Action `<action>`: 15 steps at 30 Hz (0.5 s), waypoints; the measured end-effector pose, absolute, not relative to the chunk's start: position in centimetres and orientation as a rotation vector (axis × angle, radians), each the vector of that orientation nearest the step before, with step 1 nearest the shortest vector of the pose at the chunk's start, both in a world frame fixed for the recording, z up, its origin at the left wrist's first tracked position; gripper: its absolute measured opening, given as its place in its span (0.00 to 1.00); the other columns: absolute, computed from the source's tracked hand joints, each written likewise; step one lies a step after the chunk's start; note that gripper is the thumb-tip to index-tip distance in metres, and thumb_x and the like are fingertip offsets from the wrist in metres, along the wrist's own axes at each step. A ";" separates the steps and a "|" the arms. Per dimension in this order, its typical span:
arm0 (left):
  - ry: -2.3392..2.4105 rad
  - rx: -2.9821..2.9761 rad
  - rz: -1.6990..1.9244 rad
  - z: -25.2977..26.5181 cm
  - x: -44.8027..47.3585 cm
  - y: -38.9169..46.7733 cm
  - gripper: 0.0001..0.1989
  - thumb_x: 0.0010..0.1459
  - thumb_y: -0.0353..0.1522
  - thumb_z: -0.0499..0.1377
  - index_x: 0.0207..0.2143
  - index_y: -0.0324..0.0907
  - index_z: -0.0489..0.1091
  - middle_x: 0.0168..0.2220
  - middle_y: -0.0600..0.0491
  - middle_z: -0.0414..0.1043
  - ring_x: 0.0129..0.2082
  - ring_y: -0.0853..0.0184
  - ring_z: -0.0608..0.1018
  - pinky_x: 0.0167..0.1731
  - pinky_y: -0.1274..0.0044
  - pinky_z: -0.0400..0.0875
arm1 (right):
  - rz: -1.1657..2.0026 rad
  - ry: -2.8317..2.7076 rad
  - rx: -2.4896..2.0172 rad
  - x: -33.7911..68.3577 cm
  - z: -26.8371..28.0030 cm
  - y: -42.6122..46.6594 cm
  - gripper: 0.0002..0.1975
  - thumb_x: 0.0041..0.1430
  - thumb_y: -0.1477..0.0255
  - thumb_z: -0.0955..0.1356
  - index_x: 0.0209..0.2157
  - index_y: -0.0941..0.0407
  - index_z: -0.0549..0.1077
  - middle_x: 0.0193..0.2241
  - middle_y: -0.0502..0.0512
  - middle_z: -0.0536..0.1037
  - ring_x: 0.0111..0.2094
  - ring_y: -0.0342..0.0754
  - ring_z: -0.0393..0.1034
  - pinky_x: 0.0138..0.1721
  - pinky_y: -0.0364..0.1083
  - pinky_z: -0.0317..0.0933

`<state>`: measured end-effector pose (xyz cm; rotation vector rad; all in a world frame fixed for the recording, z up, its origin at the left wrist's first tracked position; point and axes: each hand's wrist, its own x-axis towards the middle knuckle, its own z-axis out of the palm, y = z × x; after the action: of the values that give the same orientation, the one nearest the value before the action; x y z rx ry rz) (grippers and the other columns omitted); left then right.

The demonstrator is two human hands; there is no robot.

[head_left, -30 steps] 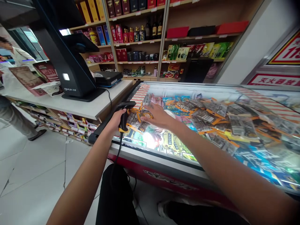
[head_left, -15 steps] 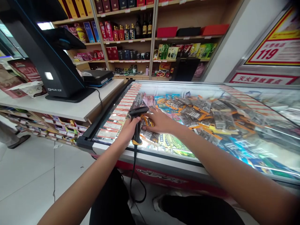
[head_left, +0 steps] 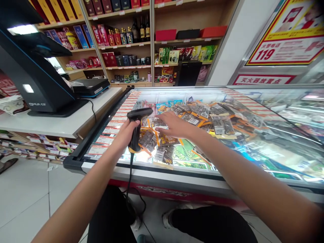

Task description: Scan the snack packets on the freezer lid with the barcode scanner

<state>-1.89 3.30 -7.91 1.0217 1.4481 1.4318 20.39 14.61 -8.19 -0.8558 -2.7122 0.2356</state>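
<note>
My left hand [head_left: 127, 132] is wrapped round the handle of a black and yellow barcode scanner [head_left: 136, 133], which stands upright with its cable hanging down. Just right of it, my right hand [head_left: 174, 125] hovers over or touches clear snack packets, thumb and fingers apart; contact is hard to tell. A clear packet with orange edges [head_left: 148, 140] lies below the scanner head. Beside it is a yellowish packet [head_left: 169, 140], partly under my right wrist. Another dark-filled packet [head_left: 164, 154] rests near the front edge. More orange-edged packets [head_left: 199, 114] are heaped farther back.
A glass-topped freezer [head_left: 152, 172] spans the front, with price labels [head_left: 111, 130] along its left side. On the white counter [head_left: 50, 125] at left stand a checkout terminal [head_left: 37, 77] and a black scale [head_left: 89, 87]. Stocked shelves [head_left: 126, 45] line the back.
The view has shifted right, so things sit farther left. My right hand has spread its fingers from around a packet. Several packets under the hands now show more clearly. The scanner stays in my left hand.
</note>
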 end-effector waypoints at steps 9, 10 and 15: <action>0.980 1.228 1.156 -3.2 -2.9 10.3 0.17 0.52 0.45 0.63 0.34 0.39 0.74 0.27 0.50 0.76 0.24 0.66 0.77 0.26 0.76 0.74 | 0.242 -2.584 -1.125 19.3 -9.7 15.8 0.33 0.62 0.62 0.76 0.63 0.62 0.71 0.59 0.74 0.73 0.64 0.72 0.64 0.60 0.62 0.62; 0.906 1.251 1.140 -3.5 -2.7 10.5 0.17 0.53 0.45 0.63 0.34 0.39 0.74 0.25 0.51 0.74 0.22 0.68 0.74 0.23 0.77 0.71 | 0.265 -2.531 -1.152 19.3 -9.5 15.8 0.32 0.59 0.63 0.77 0.61 0.62 0.72 0.58 0.74 0.73 0.63 0.71 0.65 0.59 0.61 0.63; 0.772 1.300 1.154 -4.8 -1.8 9.4 0.18 0.54 0.46 0.64 0.33 0.40 0.70 0.22 0.55 0.67 0.19 0.71 0.68 0.18 0.79 0.64 | 0.636 -1.998 -1.152 20.4 -8.3 16.8 0.25 0.55 0.60 0.79 0.50 0.56 0.74 0.48 0.63 0.80 0.50 0.63 0.74 0.52 0.59 0.69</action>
<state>-1.83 9.36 -4.83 1.3003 0.7723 1.1542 20.35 16.78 -8.29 -1.1520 -1.9977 0.6363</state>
